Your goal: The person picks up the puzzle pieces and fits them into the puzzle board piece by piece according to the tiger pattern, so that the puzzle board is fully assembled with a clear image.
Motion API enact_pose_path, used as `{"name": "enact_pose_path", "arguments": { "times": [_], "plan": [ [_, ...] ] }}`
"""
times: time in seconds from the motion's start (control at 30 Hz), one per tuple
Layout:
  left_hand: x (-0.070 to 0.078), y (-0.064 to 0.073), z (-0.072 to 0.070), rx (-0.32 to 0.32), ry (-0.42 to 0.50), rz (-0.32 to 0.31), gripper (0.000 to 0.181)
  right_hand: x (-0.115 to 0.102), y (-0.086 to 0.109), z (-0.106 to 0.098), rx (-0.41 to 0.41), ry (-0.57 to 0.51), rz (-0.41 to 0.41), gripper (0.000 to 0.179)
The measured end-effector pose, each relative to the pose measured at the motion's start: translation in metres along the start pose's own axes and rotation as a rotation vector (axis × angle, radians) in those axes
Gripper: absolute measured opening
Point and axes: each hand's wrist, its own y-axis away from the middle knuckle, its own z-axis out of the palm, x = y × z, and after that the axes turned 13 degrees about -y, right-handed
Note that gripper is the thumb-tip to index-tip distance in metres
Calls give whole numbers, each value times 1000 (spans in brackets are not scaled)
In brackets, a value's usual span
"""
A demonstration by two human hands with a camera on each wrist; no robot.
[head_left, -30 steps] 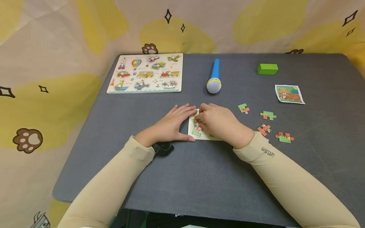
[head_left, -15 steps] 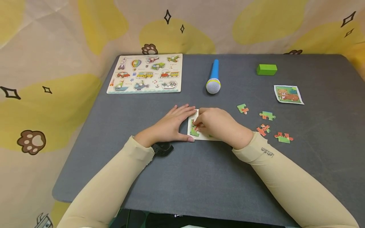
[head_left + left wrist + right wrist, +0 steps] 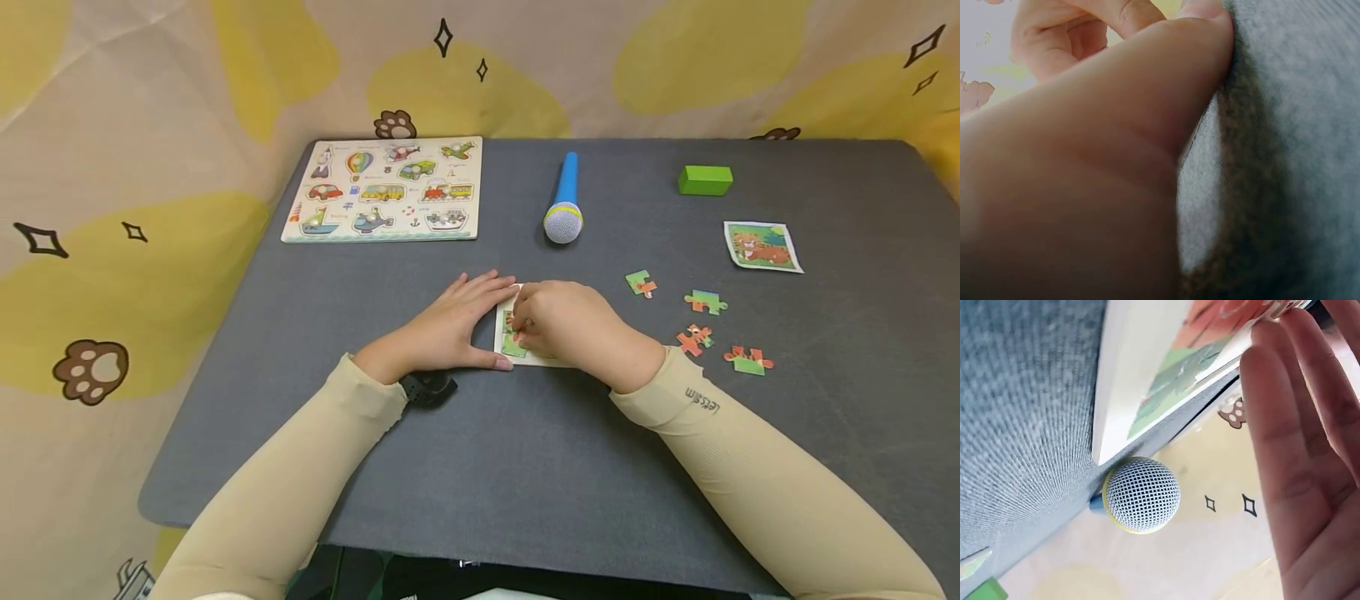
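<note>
A small white-bordered puzzle board (image 3: 499, 329) lies on the table in the head view. My left hand (image 3: 453, 332) rests along its left side, fingers straight, thumb at the near corner. My right hand (image 3: 566, 325) bends over the board, its thumb and fingertips pinching a green and orange puzzle piece (image 3: 513, 344) low against its left part. The hand hides most of the picture. Up close in the right wrist view, the board (image 3: 1110, 440) shows orange and green pieces lying in it, with right fingers (image 3: 1272, 419) beside it. In the left wrist view, the left thumb (image 3: 1166, 69) fills much of the frame.
Several loose puzzle pieces (image 3: 705, 302) lie right of the right hand. Beyond them are a tiger picture card (image 3: 763, 247) and a green block (image 3: 705, 180). A blue toy microphone (image 3: 564, 200) and a vehicle puzzle board (image 3: 382, 192) lie toward the back.
The green and orange piece under the right fingertips has shifted slightly left and turned to sit straighter on the board. The left hand stays in place; the loose pieces are unmoved.
</note>
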Motion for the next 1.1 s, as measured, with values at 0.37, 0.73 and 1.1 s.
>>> {"name": "enact_pose_path", "arguments": {
  "times": [0.37,0.73,1.1],
  "plan": [
    [0,-1,-1,9,-5,8,106,1,0,0,-14,-10,10,15],
    [0,-1,-2,-2,-4,2,105,1,-1,0,-5,12,20,15],
    [0,-1,-1,-10,-4,-2,104,-5,3,-7,-64,92,5,18]
  ]
}}
